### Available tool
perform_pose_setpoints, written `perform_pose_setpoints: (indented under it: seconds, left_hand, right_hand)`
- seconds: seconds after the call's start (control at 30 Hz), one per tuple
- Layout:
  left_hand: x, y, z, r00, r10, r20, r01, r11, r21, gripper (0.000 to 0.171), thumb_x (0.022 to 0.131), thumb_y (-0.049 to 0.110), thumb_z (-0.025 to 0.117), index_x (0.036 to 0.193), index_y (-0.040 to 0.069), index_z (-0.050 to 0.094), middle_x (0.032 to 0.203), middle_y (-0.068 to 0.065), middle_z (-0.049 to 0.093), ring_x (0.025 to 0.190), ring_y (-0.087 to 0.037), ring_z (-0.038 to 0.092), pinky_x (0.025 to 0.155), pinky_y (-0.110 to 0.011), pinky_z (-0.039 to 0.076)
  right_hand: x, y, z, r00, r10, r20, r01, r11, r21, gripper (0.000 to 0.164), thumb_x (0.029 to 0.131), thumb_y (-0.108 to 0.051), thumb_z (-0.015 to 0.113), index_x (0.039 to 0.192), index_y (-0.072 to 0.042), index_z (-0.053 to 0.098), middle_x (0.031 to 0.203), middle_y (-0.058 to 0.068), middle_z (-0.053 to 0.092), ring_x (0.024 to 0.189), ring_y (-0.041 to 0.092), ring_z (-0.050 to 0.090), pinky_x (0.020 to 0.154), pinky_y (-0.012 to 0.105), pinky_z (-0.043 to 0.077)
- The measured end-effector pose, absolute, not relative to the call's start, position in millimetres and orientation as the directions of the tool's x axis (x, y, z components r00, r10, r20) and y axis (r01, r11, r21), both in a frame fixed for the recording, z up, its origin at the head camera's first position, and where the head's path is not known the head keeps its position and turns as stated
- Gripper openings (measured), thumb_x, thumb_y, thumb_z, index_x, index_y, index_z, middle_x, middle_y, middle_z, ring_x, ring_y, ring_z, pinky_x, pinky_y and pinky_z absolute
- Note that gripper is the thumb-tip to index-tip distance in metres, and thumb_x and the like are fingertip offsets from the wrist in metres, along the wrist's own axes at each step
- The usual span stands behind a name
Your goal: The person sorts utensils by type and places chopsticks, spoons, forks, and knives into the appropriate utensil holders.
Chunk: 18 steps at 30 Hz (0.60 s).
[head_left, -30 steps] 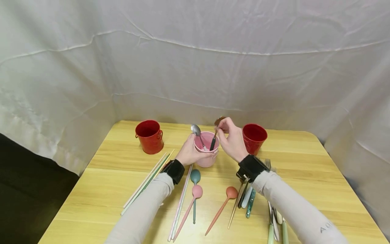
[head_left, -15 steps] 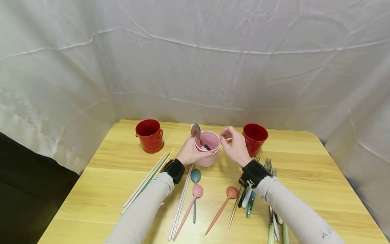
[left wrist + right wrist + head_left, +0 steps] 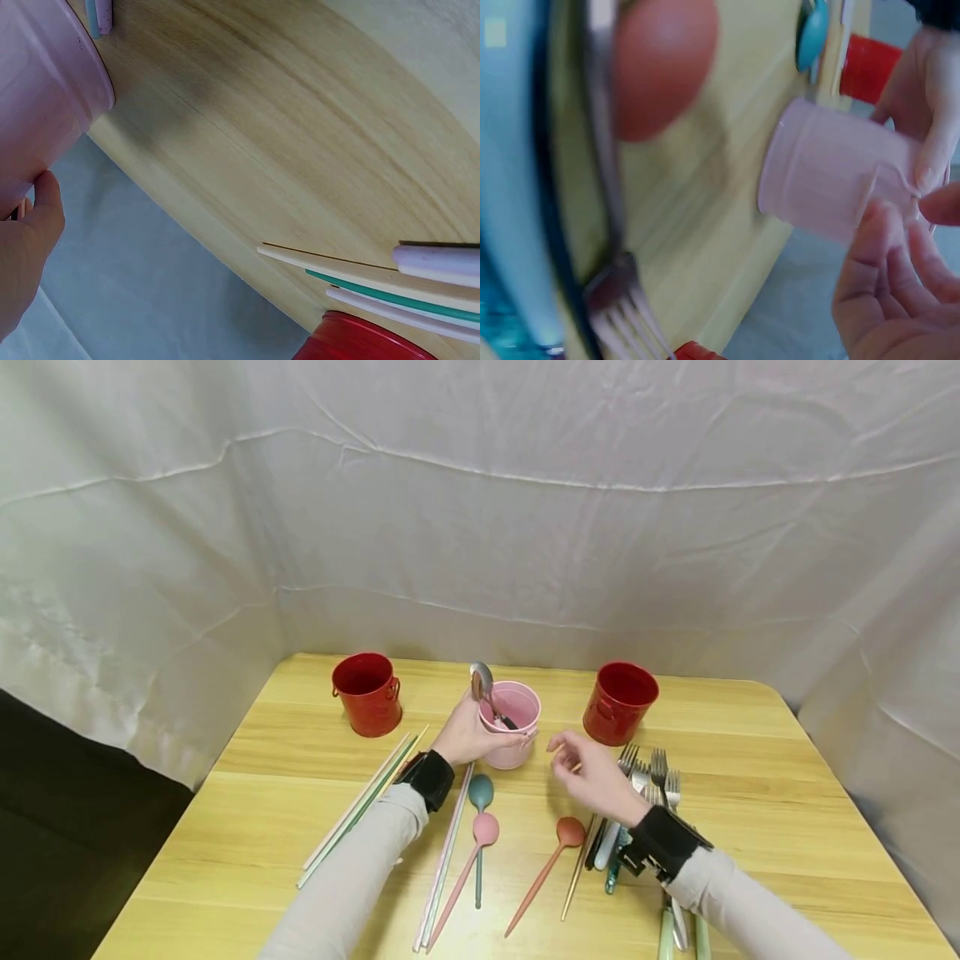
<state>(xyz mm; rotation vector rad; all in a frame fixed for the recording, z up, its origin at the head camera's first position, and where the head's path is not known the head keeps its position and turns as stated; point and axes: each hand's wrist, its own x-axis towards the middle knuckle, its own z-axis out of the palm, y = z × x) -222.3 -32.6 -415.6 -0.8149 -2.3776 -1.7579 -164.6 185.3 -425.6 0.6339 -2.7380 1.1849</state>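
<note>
My left hand (image 3: 471, 735) grips the pink bucket (image 3: 506, 754) at its rim, thumb across the near side. Two spoons (image 3: 482, 678) lean in the bucket, bowls up over the left rim. In the right wrist view the pink bucket (image 3: 825, 165) is tilted by the camera angle, its wire handle at the side. My right hand (image 3: 596, 781) hangs to the right of the bucket with loosely curled fingers and holds nothing. Nearest below it lie a coral spoon (image 3: 570, 833) and several forks (image 3: 659, 767). A pink spoon (image 3: 486, 829) crosses a teal spoon (image 3: 482, 792) in front of the bucket.
Red buckets stand at back left (image 3: 369, 710) and back right (image 3: 611, 718). Chopsticks lie at left (image 3: 360, 802) and in a pair (image 3: 442, 864) at centre. Green-handled cutlery (image 3: 667, 935) lies at front right, partly under the right forearm. A pale curtain (image 3: 480, 527) hangs behind the table.
My right hand let go of a brown-headed, dark-handled spoon, which now leans in the pink bucket beside the silver one. The hand then drew back toward me. My left hand stayed put.
</note>
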Motion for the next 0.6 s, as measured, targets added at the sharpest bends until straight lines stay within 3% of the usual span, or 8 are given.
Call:
perform_pose_setpoints:
  seconds: [0.3, 0.6]
  left_hand:
    - [-224.6, -33.9, -420.6, -0.89, 0.345, 0.299, 0.383, 0.206, 0.9, 0.079, 0.067, 0.016, 0.085, 0.128, -0.003, 0.04, 0.117, -0.023, 0.057, 0.107, -0.036, 0.056, 0.095, -0.047, 0.044]
    - [-235.4, -30.6, -434.1, -0.891, 0.352, 0.288, 0.38, 0.23, 0.896, 0.081, 0.066, 0.019, 0.086, 0.13, 0.001, 0.04, 0.121, -0.019, 0.056, 0.111, -0.032, 0.054, 0.099, -0.046, 0.042]
  right_hand:
    - [-132.9, 188.8, -439.1, -0.763, -0.635, 0.121, -0.595, 0.618, -0.514, 0.018, 0.083, -0.008, 0.064, 0.101, -0.007, 0.062, 0.087, 0.0, 0.06, 0.072, 0.007, 0.055, 0.062, 0.024, 0.05]
    - [-113.8, 192.2, -444.2, -0.656, -0.752, -0.059, -0.671, 0.618, -0.409, 0.023, 0.076, -0.011, 0.072, 0.097, -0.014, 0.063, 0.079, -0.008, 0.051, 0.065, 0.003, 0.046, 0.057, 0.018, 0.043]
